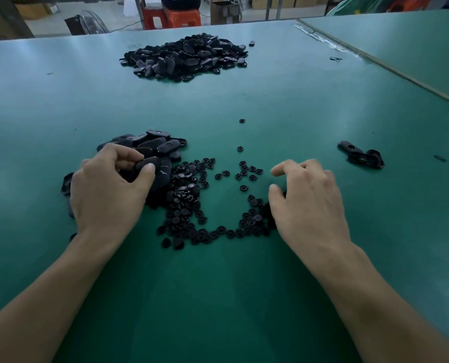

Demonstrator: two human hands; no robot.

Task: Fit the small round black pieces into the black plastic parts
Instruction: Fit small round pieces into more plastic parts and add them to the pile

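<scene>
The green worktop (pixel 244 284) carries all stock. The far heap (pixel 184 56) of black plastic parts lies well beyond both hands.

The left hand (pixel 108 189) sits over the near-left edge of the near heap (pixel 150 145) of the same parts. Its grip is clamped: thumb and curled fingers pinch one oblong held part (pixel 147 163) at the hand's far-right side. The long axis of this part runs roughly left to right, with the right end tilted slightly away from the person.

The right hand (pixel 310 203) rests palm down at the right edge of the round pieces (pixel 184 200), which are scattered between the two hands. Its grip is apart: forefinger and thumb are bent with a clear gap between them. Whether the thumb tip touches a piece cannot be told.

A few loose parts (pixel 362 155) lie in a cluster to the right, well apart from the right hand. A lone piece (pixel 242 121) lies beyond the scatter.
</scene>
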